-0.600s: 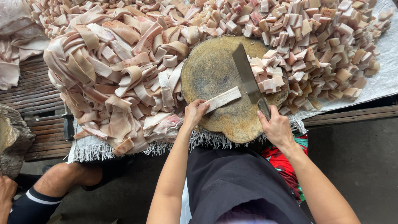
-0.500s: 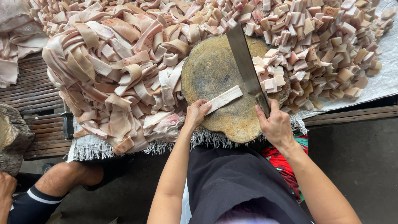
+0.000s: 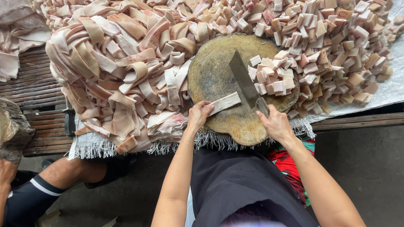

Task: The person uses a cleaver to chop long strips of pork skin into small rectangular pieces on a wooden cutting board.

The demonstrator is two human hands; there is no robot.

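Centre frame: left hand (image 3: 198, 115) pins pale pork-skin strip (image 3: 224, 103) on round chopping block (image 3: 235, 84); right hand (image 3: 275, 124) grips cleaver (image 3: 244, 80), blade at strip's end. Risk: fingers near edge, greasy strip slipping.

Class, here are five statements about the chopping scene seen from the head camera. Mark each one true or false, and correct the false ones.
1. The right hand grips a cleaver. True.
2. The left hand holds a strip of pork skin on the round wooden chopping block. True.
3. The chopping block is square and made of white plastic. False: it is round, dark, worn wood.
4. The cut cubes lie heaped to the right of the block, the uncut long strips to its left. True.
5. The cleaver lies flat and unheld on the white woven sheet. False: it is over the block, gripped in the right hand.
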